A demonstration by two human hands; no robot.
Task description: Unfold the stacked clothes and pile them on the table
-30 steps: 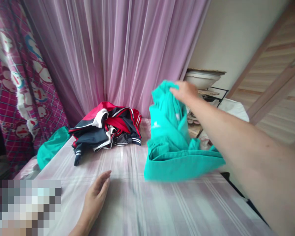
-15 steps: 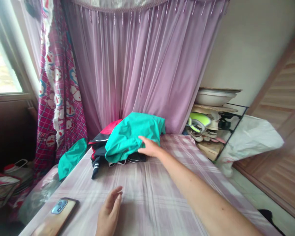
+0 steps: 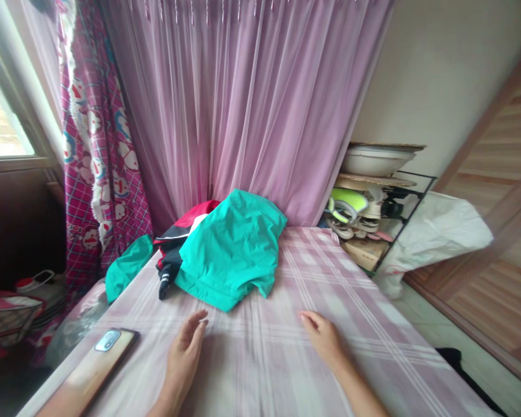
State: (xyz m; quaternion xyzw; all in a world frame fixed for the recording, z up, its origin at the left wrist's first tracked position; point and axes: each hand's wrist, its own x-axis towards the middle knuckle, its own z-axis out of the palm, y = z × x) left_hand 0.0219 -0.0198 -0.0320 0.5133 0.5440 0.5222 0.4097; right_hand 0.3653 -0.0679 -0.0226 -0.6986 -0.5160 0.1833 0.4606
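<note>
A crumpled teal garment [image 3: 234, 246] lies on top of a pile at the far part of the table, its lower edge spread toward me. Beneath it, on the left, show dark and red clothes [image 3: 173, 249] with white trim. My left hand [image 3: 186, 341] is above the plaid cloth, short of the pile, its fingers loosely apart and holding nothing. To the right, my right hand [image 3: 321, 333] is apart from the garment, fingers somewhat bent, with nothing in its grasp.
A phone [image 3: 89, 370] lies at the table's left edge on the plaid tablecloth [image 3: 260, 359]. Another teal cloth [image 3: 130, 266] hangs off the left side. Purple curtains [image 3: 243, 116] stand behind. A rack with shoes [image 3: 364, 214] and a white sack [image 3: 447, 231] is at right.
My right hand has let go of the teal garment and drawn back toward me. The garment now drapes further forward over the pile. My left hand has barely moved.
</note>
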